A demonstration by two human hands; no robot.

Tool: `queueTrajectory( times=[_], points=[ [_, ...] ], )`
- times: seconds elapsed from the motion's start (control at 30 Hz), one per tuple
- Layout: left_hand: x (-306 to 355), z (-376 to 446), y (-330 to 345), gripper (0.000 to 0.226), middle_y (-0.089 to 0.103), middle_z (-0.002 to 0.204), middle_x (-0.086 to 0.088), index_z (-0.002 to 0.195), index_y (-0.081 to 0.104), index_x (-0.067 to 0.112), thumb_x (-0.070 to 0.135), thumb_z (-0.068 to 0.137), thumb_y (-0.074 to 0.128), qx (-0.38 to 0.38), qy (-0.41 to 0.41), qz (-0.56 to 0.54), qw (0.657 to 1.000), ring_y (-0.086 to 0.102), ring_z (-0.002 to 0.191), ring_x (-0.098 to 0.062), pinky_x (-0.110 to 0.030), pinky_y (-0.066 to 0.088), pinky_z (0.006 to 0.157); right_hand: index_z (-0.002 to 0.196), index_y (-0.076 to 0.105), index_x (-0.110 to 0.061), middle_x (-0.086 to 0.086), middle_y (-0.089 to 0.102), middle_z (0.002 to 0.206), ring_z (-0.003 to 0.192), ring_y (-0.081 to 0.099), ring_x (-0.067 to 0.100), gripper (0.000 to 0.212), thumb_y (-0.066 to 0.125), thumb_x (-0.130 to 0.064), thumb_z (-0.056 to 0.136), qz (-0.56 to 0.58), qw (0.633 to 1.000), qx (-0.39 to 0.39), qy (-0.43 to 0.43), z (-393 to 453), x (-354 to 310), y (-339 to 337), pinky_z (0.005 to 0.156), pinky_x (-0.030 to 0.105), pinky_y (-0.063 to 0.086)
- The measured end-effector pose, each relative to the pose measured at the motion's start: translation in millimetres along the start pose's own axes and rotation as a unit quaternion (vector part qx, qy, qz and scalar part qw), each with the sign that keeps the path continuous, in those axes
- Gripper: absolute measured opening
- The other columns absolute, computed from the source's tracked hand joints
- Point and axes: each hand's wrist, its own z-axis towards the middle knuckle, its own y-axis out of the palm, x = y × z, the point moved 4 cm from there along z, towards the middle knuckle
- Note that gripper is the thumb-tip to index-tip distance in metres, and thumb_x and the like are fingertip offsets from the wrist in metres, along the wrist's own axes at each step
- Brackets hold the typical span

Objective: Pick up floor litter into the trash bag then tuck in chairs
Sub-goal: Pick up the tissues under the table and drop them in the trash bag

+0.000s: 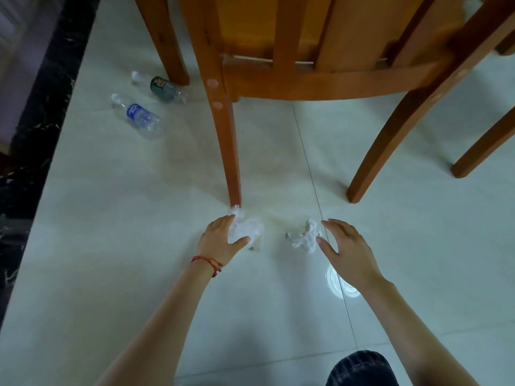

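Observation:
Two crumpled white paper wads lie on the pale tiled floor by a wooden chair's front leg. My left hand (221,240), with a red string at the wrist, curls around the left wad (246,228), thumb and fingers touching it. My right hand (344,249) is open with fingers spread, just right of the other wad (305,238), close to it but apart. Two empty plastic bottles lie further off at the upper left: one with a blue label (138,116), one with a dark label (161,86). No trash bag is in view.
The wooden chair (315,82) stands right ahead, its legs coming down near both wads. A second chair's leg (485,143) is at the right. A dark marble strip (36,129) borders the floor on the left. My knee (359,369) shows at the bottom.

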Motion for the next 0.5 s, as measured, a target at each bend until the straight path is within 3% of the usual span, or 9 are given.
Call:
queueTrajectory(
  times=[0.13, 0.3, 0.4, 0.5],
  points=[
    [-11.1, 17.9, 16.9, 0.077, 0.044, 0.139, -0.008, 0.14, 0.034, 0.014, 0.04, 0.076, 0.069, -0.026, -0.055, -0.066, 0.996, 0.04, 0.127, -0.024, -0.032, 0.032, 0.101, 0.127, 0.052, -0.011, 0.006, 0.054, 0.131, 0.122, 0.047, 0.025, 0.041, 0.054, -0.028, 0.09, 0.031, 0.999, 0.009, 0.004, 7.6, 6.7, 19.5, 0.096, 0.035, 0.039],
    [-19.6, 28.9, 31.6, 0.081, 0.046, 0.137, -0.009, 0.139, 0.035, 0.013, 0.035, 0.071, 0.075, -0.052, -0.094, -0.071, 0.992, 0.043, 0.124, -0.026, -0.031, 0.035, 0.098, 0.127, 0.051, -0.012, 0.005, 0.052, 0.133, 0.123, 0.046, 0.023, 0.04, 0.054, -0.027, 0.09, 0.064, 0.998, 0.006, 0.028, -4.2, 12.5, 34.0, 0.095, 0.031, 0.038],
    [-27.6, 30.3, 37.6, 0.073, 0.052, 0.13, -0.008, 0.134, 0.043, 0.016, 0.028, 0.07, 0.076, -0.044, -0.127, -0.121, 0.983, 0.049, 0.118, -0.025, -0.029, 0.04, 0.09, 0.128, 0.051, -0.013, 0.003, 0.053, 0.132, 0.123, 0.046, 0.022, 0.041, 0.055, -0.027, 0.09, 0.083, 0.996, 0.013, 0.038, -11.0, 17.9, 39.1, 0.093, 0.028, 0.037],
    [-33.4, 28.1, 39.5, 0.052, 0.06, 0.109, -0.007, 0.12, 0.056, 0.009, 0.024, 0.073, 0.074, -0.007, -0.17, -0.151, 0.974, 0.056, 0.106, -0.026, -0.024, 0.037, 0.075, 0.127, 0.052, -0.013, 0.003, 0.053, 0.131, 0.122, 0.047, 0.022, 0.039, 0.055, -0.027, 0.09, 0.097, 0.994, 0.014, 0.053, -14.0, 23.8, 44.4, 0.09, 0.026, 0.037]
  ],
)
